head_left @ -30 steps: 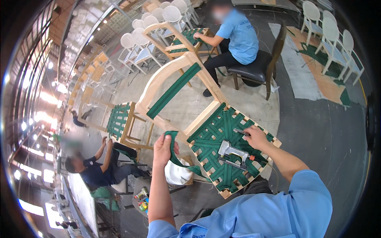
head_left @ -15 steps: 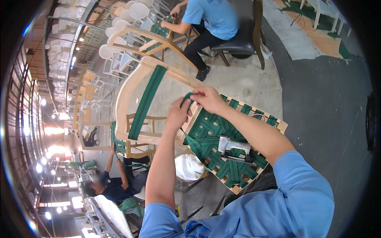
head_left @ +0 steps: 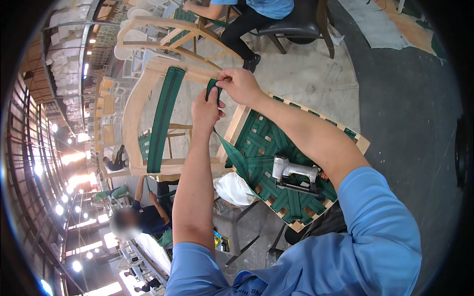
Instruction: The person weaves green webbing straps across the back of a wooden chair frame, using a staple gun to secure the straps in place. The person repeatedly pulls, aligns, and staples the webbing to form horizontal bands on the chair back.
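Note:
My left hand (head_left: pixel 205 111) and my right hand (head_left: pixel 241 87) are close together over the wooden chair frame (head_left: pixel 134 113), near its far post. Both pinch a folded end of green webbing strap (head_left: pixel 212 90). The rest of the strap slants down from my left hand to the woven green webbing seat (head_left: pixel 266 133). A silver and black staple gun (head_left: pixel 297 175) lies on that seat, below my right forearm. One wide green webbing band (head_left: pixel 165 118) is stretched across the backrest, left of my hands.
A co-worker (head_left: pixel 247 29) sits at the top beside a similar chair frame (head_left: pixel 163 22) and a dark padded chair (head_left: pixel 291 27). Another person (head_left: pixel 145 217) works at lower left. A white bag (head_left: pixel 234 189) lies beside the seat. Pale sheeting (head_left: pixel 316 74) covers part of the floor.
My hands have moved away from the seat rail toward the backrest's far post, still pinching the strap. Its trailing length is now more stretched out. The whole view has shifted slightly.

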Tool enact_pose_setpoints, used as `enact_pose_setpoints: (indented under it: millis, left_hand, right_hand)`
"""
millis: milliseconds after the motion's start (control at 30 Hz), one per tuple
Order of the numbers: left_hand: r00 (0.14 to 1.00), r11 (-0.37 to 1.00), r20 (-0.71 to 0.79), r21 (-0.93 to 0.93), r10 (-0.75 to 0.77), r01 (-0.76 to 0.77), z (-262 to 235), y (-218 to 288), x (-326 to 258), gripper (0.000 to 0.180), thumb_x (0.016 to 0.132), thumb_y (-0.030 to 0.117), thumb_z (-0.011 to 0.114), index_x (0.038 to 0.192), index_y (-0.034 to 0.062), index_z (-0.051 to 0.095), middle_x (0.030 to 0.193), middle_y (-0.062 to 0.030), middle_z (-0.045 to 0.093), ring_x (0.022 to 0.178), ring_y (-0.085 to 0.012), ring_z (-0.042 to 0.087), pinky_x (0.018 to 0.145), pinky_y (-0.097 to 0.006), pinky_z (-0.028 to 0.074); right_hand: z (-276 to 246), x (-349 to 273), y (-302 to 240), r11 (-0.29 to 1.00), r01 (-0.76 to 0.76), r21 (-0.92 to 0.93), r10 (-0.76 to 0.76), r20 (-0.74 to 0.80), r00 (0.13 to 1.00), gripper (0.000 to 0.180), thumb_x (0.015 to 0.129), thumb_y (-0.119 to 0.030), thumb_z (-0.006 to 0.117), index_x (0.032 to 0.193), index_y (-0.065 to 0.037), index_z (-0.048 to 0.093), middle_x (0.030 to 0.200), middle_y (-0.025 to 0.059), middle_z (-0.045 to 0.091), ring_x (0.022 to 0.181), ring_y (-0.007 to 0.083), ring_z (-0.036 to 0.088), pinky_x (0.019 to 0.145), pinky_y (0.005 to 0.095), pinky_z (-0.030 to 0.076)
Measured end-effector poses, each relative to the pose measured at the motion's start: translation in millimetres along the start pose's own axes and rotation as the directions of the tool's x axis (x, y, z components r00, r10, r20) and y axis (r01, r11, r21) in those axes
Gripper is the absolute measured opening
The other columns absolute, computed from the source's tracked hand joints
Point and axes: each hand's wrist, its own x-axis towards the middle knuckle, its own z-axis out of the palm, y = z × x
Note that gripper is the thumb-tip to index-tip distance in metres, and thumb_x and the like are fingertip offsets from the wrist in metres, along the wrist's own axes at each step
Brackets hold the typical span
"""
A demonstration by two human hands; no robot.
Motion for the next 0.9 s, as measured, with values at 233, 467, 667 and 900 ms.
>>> enact_pose_setpoints:
  millis: [233,467,667,900]
  left_hand:
    - [0.998,1.0,0.051,0.008,0.024,-0.024,17,-5,-3,0.029,0.109,0.031,0.059,0.114,0.0045,0.069,0.075,-0.0053,0.069,0.05,-0.0141,0.063,0.046,-0.027,0.045]
    - [0.996,0.998,0.073,0.043,-0.051,0.048,48,-21,1,0.028,0.107,0.028,0.062,0.116,0.004,0.072,0.072,-0.0061,0.071,0.049,-0.0149,0.065,0.045,-0.029,0.048]
    - [0.996,0.995,0.072,0.089,-0.059,0.053,66,-25,6,0.029,0.106,0.027,0.062,0.112,0.0009,0.073,0.07,-0.0088,0.071,0.049,-0.0166,0.067,0.047,-0.032,0.052]
    - [0.999,0.994,0.007,0.103,-0.037,0.036,74,-39,9,0.03,0.106,0.029,0.061,0.112,0.0024,0.072,0.071,-0.0066,0.071,0.048,-0.0169,0.066,0.043,-0.03,0.048]
  right_hand:
    - [-32,9,18,0.989,-0.015,-0.145,0.037,0.151,0.988,0.02,0.083,-0.02,0.082,0.094,-0.004,0.078,0.087,0.0143,0.077,0.082,0.0307,0.075,0.076,0.0419,0.056]
    - [-46,-9,42,0.966,-0.1,-0.237,0.141,0.162,0.977,0.019,0.082,-0.02,0.084,0.094,-0.005,0.078,0.088,0.0132,0.077,0.085,0.0304,0.075,0.077,0.0414,0.056]
    - [-51,-16,61,0.964,-0.09,-0.25,0.123,0.121,0.985,0.016,0.084,-0.017,0.082,0.093,-0.005,0.078,0.089,0.0138,0.077,0.084,0.0317,0.074,0.077,0.0424,0.056]
    - [-47,-20,65,0.968,-0.054,-0.246,0.082,0.105,0.991,0.017,0.083,-0.019,0.081,0.093,-0.006,0.078,0.089,0.0153,0.075,0.086,0.034,0.073,0.077,0.0443,0.056]
